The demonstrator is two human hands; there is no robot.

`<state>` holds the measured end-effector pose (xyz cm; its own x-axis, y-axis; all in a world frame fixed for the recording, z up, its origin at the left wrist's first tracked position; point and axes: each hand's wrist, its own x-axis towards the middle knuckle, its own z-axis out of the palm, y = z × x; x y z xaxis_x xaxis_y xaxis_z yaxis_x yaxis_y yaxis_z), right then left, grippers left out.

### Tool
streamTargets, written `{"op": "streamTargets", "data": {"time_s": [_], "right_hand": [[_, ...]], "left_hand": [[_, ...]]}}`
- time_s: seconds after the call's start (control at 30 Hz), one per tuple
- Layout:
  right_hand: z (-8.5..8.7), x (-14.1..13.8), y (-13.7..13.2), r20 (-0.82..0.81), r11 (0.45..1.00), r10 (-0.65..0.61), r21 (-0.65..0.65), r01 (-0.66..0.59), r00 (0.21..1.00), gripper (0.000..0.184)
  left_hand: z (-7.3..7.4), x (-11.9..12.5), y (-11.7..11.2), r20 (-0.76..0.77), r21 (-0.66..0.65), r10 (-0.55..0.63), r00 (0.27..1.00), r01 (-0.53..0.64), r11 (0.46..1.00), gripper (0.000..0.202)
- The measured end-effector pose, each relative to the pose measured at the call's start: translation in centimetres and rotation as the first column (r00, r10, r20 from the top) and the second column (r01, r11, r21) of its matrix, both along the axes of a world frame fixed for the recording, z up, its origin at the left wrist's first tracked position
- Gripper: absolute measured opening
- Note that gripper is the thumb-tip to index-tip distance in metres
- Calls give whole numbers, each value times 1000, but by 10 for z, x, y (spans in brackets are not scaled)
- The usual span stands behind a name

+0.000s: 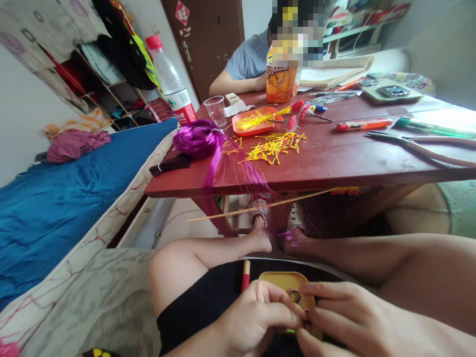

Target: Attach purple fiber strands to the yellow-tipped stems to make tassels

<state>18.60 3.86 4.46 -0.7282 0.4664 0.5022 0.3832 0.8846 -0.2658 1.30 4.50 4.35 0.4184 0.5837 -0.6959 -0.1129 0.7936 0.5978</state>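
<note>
Both hands meet low in front of me, over my lap. My left hand (260, 317) is closed in a pinch, and my right hand (345, 317) pinches against it from the right. Between the fingertips is a tiny item, partly green, too small to name. A yellow tray (282, 280) lies on my lap just behind the fingers, with a small ring (295, 296) on it. A red-tipped stick (245, 275) pokes up beside my left hand. A thin bamboo stick (260, 207) slants under the table edge.
The red table (334, 158) carries a purple thread bundle (201, 139), yellow stamens (275, 145), an orange tray (256, 121), a plastic cup (216, 110), a water bottle (171, 82), pliers (420, 144) and pens. Another person (249, 64) sits across. A blue-covered bed (63, 198) lies left.
</note>
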Motion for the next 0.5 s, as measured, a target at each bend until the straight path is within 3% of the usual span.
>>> {"op": "streamTargets", "data": {"time_s": [0.07,0.17,0.23,0.27,0.3,0.33,0.37,0.4,0.43,0.5], "right_hand": [[-1,1,0,65,990,56,126,-64,996,36],[-6,-3,1,-7,996,77,35,-77,997,44],[-9,-6,3,-131,964,17,-260,-51,991,40],[-10,-9,3,-176,873,-69,-487,-26,982,37],[-12,-11,4,-193,701,-172,-713,-17,966,34],[-14,-14,4,-192,474,-269,-880,-44,944,33],[-15,-16,5,-194,247,-346,-963,-110,918,33],[-17,-18,6,-201,58,-399,-979,-195,894,33],[-18,-20,7,-226,-68,-443,-957,-284,868,34],[-18,-23,9,-261,-203,-488,-894,-400,833,32]], "left_hand": [[-3,2,0,53,-126,42,998,-35,991,9],[-5,1,0,41,-26,-13,999,14,1000,6],[-4,-1,0,-31,239,-88,996,93,967,8],[-4,-2,-1,-101,406,-104,989,136,904,11],[-5,-2,-2,-191,566,-89,978,184,804,14],[-7,-2,-4,-287,700,-28,958,230,676,15],[-10,-2,-7,-373,803,75,925,281,525,15],[-13,-1,-9,-420,875,214,882,332,351,18],[-16,0,-11,-421,907,350,837,387,165,20],[-21,0,-14,-328,854,543,773,489,-179,23]]}}
